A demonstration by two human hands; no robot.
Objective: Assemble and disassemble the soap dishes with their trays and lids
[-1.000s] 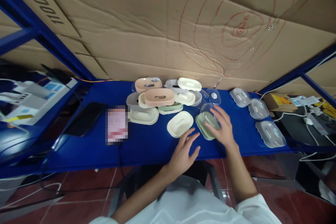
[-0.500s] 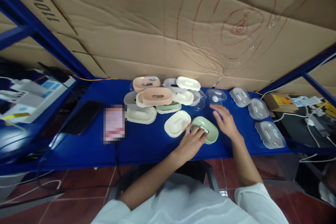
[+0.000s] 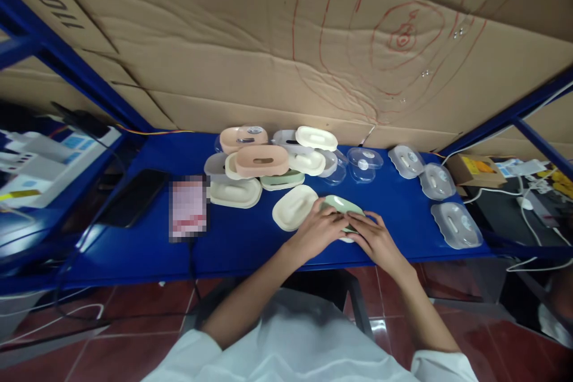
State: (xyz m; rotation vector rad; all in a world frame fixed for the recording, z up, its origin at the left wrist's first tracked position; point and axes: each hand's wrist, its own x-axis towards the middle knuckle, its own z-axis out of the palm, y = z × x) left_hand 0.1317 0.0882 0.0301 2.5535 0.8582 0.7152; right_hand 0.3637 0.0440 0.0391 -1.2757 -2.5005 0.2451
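Observation:
A green oval soap dish [image 3: 341,203] sits on the blue table near its front edge, mostly covered by my hands. My left hand [image 3: 319,231] grips its left side, fingers curled over the middle. From the right, my right hand [image 3: 375,239] closes on the dish's other side, its fingertips meeting those of the left. Just left of my hands lies a cream oval dish [image 3: 293,208]. Behind it is a pile of similar dishes, among them a peach one [image 3: 262,161] on top and a cream one [image 3: 235,193] at the front.
Clear plastic lids [image 3: 456,225] lie in a row at the right, and more clear lids [image 3: 364,159] rest behind my hands. A black phone-like slab [image 3: 134,197] and a pixelated object [image 3: 188,208] are at the left. A cardboard wall [image 3: 215,48] stands behind; cables hang at both sides.
My right hand has come down and left onto the green soap dish, joining the left hand there. The whole view has shifted slightly.

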